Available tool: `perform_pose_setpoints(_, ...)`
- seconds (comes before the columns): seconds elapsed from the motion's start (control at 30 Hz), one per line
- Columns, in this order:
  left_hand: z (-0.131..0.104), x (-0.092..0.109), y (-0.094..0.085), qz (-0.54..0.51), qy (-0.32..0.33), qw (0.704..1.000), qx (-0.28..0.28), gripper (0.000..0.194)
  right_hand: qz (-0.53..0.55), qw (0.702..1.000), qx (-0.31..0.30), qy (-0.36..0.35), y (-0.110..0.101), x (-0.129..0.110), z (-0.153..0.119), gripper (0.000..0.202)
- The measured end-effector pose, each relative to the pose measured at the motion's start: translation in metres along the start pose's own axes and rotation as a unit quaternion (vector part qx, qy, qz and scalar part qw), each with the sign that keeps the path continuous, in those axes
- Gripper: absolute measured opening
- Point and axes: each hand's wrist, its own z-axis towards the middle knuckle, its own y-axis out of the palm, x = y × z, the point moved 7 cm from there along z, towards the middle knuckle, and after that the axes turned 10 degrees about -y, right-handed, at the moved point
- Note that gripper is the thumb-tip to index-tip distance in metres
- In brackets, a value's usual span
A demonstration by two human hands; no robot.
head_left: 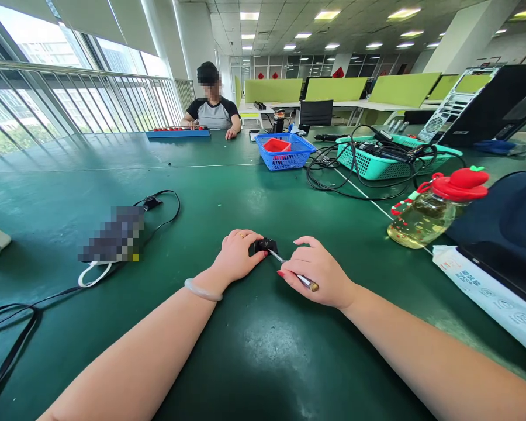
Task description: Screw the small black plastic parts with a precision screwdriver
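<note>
My left hand (239, 255), with a pale bangle at its wrist, is closed on a small black block-shaped part (269, 244) at the middle of the green table. Thumb and fingers pinch it from its left side. In my right hand (318, 272) is a slim silver pen-like tool (305, 282) with a gold-brown butt end, slanting up and left. Its thin tip meets the near face of the black part, or lies just in front of it; I cannot tell how deep it reaches. The part's far side is hidden.
A bottle (429, 213) with a red lid stands at right, near a pale packet (486, 295). Farther back are a blue basket (284, 161) and a teal basket (372, 169) of cables. A cable (175, 204) lies left. Someone (214, 111) sits opposite.
</note>
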Motion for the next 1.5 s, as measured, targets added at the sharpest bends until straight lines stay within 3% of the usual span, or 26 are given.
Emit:
perform_pose_setpoints(0.8,0.001,-0.002,0.002,0.013,0.006,1.0,-0.007,0.036,-0.014,0.999,0.032,0.0,-0.005,0.0,0.001,0.029)
perform_pose_setpoints(1.27,0.002,-0.002,0.003,0.016,0.005,1.0,-0.011,0.038,-0.006,0.999,0.033,0.035,-0.006,0.005,0.0,0.031)
perform_pose_setpoints(1.5,0.001,-0.001,0.002,0.017,0.003,1.0,-0.011,0.037,0.07,0.99,0.077,0.096,-0.005,0.02,-0.007,0.027)
